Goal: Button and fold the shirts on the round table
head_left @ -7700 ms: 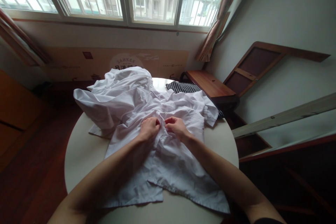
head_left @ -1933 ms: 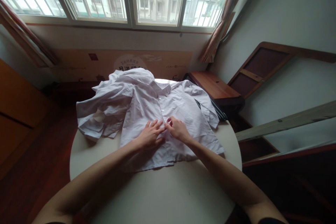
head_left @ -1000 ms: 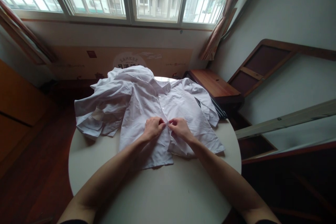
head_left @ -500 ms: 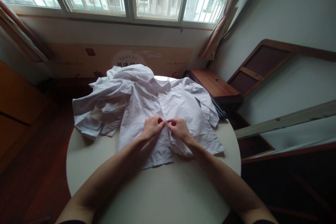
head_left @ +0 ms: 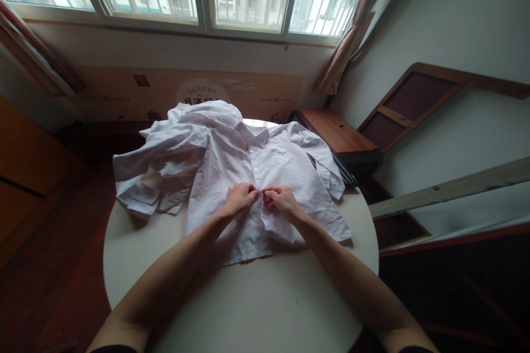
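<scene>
A white short-sleeved shirt [head_left: 290, 176] lies face up on a round white table [head_left: 248, 298], collar toward the window. My left hand [head_left: 239, 199] and my right hand [head_left: 279, 202] meet at the shirt's front placket, about halfway down. Both are closed in a pinch on the two front edges of the shirt. The buttons above my hands look fastened. Below my hands the front hangs slightly apart near the hem.
A crumpled pile of white garments [head_left: 165, 160] lies on the table's left and back. A dark striped cloth [head_left: 345, 176] peeks out under the shirt's right sleeve. A wooden bench [head_left: 335, 135] and leaning wooden frames [head_left: 414, 99] stand at the right.
About two seconds ago my left hand lay flat on the shirt; both hands have since closed into a pinch at the placket and stayed there with little movement.
</scene>
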Demonstrator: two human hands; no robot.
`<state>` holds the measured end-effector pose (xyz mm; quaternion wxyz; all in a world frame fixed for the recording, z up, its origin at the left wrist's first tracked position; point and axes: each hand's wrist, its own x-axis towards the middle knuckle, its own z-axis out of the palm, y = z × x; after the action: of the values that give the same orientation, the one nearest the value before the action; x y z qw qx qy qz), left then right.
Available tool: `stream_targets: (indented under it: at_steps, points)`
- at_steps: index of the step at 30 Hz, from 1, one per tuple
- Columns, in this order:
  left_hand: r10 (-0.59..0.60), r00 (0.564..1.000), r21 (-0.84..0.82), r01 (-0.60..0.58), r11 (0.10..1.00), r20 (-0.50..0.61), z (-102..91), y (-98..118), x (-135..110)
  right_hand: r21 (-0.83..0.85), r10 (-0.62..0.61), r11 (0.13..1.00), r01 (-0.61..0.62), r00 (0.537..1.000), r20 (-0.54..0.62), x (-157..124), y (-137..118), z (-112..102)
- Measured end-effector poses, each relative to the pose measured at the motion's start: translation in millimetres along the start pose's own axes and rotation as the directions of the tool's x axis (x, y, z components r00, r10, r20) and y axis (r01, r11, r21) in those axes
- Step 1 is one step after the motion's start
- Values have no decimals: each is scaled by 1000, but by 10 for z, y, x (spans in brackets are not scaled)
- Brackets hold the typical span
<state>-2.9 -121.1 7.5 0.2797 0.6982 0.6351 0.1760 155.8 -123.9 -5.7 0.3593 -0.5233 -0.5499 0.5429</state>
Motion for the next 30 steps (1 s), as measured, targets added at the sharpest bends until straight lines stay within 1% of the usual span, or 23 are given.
stream_targets:
  at_steps: [2,6,12,16,19,21,24,28,30]
  points:
    - [-14,1000,-24,14,1000,28,-13,-11,15,-29,-4,1000,4,1000,-8,22,-20,1]
    - [-20,999,-79,24,997,48,-24,-33,38,-178,-61,983,53,997,-40,54,-59,13]
    - [-24,1000,-128,25,991,8,-3,-47,45,-337,-160,934,115,981,-108,61,-56,75]
    - [-15,1000,-159,14,987,-8,4,-53,53,-477,-275,864,160,944,-181,24,-52,146]
    - [-32,999,-163,29,986,-16,4,-50,57,-582,-347,797,163,912,-219,5,-32,201]
    - [-39,999,-162,36,986,-14,9,-46,53,-637,-382,754,161,896,-226,1,-6,230]
    - [-20,999,-149,15,989,-35,28,-43,39,-697,-429,696,174,878,-210,-5,32,259]
    - [-15,999,-123,9,992,-52,49,-38,27,-755,-464,624,201,873,-151,-38,45,287]
    - [-24,998,-110,18,994,-53,48,-30,23,-758,-470,617,211,871,-141,-57,36,297]
